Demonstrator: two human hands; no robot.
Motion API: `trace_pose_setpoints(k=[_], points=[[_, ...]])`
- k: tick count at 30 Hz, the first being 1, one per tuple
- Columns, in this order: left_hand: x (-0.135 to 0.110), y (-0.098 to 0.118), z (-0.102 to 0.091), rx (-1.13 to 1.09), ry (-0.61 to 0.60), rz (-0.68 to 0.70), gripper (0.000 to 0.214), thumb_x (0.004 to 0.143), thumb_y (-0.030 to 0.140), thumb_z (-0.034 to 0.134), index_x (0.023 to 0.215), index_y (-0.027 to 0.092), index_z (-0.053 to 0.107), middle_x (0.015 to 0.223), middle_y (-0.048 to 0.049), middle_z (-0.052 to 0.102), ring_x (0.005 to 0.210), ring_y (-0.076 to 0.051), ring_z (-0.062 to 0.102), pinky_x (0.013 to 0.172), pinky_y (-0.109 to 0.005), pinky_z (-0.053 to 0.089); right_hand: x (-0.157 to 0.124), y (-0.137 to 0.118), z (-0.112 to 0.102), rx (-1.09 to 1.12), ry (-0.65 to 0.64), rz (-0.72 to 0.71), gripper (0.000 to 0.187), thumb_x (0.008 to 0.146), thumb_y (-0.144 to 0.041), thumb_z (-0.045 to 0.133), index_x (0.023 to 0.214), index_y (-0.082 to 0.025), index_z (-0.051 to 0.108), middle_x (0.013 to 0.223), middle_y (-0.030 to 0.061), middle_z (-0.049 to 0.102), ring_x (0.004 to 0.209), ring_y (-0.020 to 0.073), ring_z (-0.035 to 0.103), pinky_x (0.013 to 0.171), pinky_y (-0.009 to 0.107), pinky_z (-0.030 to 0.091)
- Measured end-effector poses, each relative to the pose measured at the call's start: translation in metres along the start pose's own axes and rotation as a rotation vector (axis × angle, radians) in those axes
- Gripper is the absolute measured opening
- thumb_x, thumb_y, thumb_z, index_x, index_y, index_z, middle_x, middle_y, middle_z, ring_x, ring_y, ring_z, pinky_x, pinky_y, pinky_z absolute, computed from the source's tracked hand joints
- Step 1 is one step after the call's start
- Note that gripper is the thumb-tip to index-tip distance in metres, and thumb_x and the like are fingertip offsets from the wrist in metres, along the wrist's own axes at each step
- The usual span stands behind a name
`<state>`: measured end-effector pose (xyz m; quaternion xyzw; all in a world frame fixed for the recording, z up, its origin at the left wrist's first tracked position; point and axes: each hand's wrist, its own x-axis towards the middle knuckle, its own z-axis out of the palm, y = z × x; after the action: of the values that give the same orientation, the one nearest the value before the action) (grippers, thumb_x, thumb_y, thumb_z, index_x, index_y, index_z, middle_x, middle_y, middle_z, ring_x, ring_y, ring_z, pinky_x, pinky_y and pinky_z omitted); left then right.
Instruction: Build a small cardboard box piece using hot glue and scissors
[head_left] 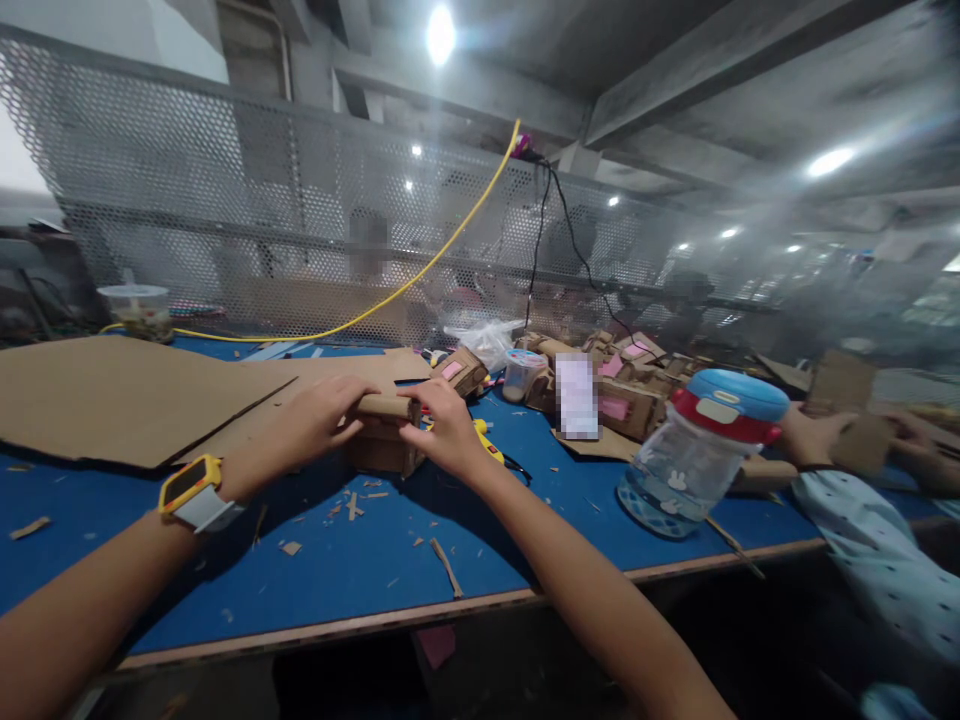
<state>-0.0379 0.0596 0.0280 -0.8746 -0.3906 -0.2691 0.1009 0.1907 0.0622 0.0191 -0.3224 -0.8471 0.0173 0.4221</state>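
My left hand (pixel 330 412) and my right hand (pixel 448 425) grip a small brown cardboard box (pixel 381 455) from either side. Fingers and thumbs curl round a rolled cardboard piece along its top edge. The box rests on the blue table (pixel 300 570), or close above it. A watch with a yellow case (pixel 191 485) is on my left wrist. Just behind my right hand lies a yellow tool (pixel 489 440) with a dark cord or tip, partly covered by the hand. Another cardboard piece with a pink patch (pixel 459 372) sits beyond the box.
Large cardboard sheets (pixel 127 395) cover the left. A blue-lidded water bottle (pixel 686 455) stands at right, near a plastic cup (pixel 523 375) and piled cardboard pieces (pixel 634 400). A co-worker's hands (pixel 817 435) handle cardboard. A yellow cable (pixel 442 250) crosses the mesh partition. Scraps litter the table.
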Motion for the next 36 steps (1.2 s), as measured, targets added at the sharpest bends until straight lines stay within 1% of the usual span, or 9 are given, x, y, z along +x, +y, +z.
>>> trace_pose_setpoints(k=[4,10,15,21,27,32,36], points=[[0.0006,0.0003,-0.0002,0.007,0.001,0.003,0.028,0.088,0.017,0.051,0.112,0.017,0.064,0.105,-0.0114,0.072,0.097,-0.025,0.067,0.085,-0.036,0.05,0.0001,0.0007,0.0003,0.004,-0.003,-0.01,0.036,0.073,-0.011,0.066,0.108,-0.013,0.072,0.105,0.0119,0.075,0.102,0.0283,0.063,0.093,0.042,0.051],[0.0012,0.0024,-0.0023,0.005,-0.01,0.001,0.029,0.087,0.021,0.05,0.112,0.017,0.064,0.107,-0.0123,0.072,0.098,-0.027,0.067,0.086,-0.038,0.051,-0.0005,0.0019,0.0006,-0.001,0.001,-0.013,0.035,0.073,-0.013,0.067,0.108,-0.017,0.071,0.106,0.0106,0.075,0.103,0.0276,0.063,0.094,0.043,0.05],[0.0019,0.0042,-0.0033,0.035,-0.018,-0.01,0.028,0.088,0.025,0.052,0.112,0.018,0.065,0.106,-0.0125,0.073,0.097,-0.028,0.068,0.085,-0.038,0.052,-0.001,0.0022,0.001,0.004,0.002,-0.026,0.036,0.074,-0.012,0.066,0.109,-0.015,0.071,0.104,0.0118,0.074,0.101,0.0284,0.063,0.093,0.044,0.051],[0.0008,0.0026,0.0002,0.05,0.018,0.005,0.024,0.089,0.025,0.053,0.109,0.02,0.065,0.104,-0.0109,0.073,0.097,-0.027,0.068,0.086,-0.038,0.051,-0.0012,0.0031,0.002,0.005,0.005,-0.015,0.037,0.073,-0.013,0.066,0.109,-0.019,0.07,0.106,0.0098,0.073,0.103,0.0278,0.062,0.095,0.044,0.051],[0.0014,0.0028,-0.0014,0.079,0.003,0.02,0.026,0.089,0.026,0.052,0.11,0.018,0.064,0.104,-0.0117,0.073,0.096,-0.027,0.068,0.085,-0.038,0.052,-0.0013,0.002,0.0019,0.013,0.007,-0.013,0.036,0.074,-0.013,0.066,0.109,-0.016,0.07,0.106,0.0107,0.074,0.103,0.0278,0.062,0.095,0.044,0.051],[0.0012,0.0038,-0.0012,0.09,0.003,0.009,0.025,0.087,0.024,0.052,0.108,0.02,0.065,0.104,-0.0112,0.073,0.096,-0.027,0.068,0.084,-0.038,0.051,-0.0009,0.0012,0.0012,0.001,-0.002,-0.008,0.037,0.073,-0.013,0.066,0.109,-0.019,0.07,0.105,0.0093,0.073,0.103,0.0277,0.062,0.095,0.045,0.051],[0.0008,0.0051,-0.0015,0.083,0.012,0.011,0.026,0.087,0.023,0.051,0.108,0.019,0.066,0.103,-0.0114,0.073,0.096,-0.027,0.068,0.084,-0.038,0.051,-0.001,0.0012,0.0009,0.002,-0.001,-0.014,0.037,0.073,-0.013,0.066,0.11,-0.018,0.07,0.106,0.0104,0.073,0.103,0.0286,0.062,0.094,0.046,0.051]])
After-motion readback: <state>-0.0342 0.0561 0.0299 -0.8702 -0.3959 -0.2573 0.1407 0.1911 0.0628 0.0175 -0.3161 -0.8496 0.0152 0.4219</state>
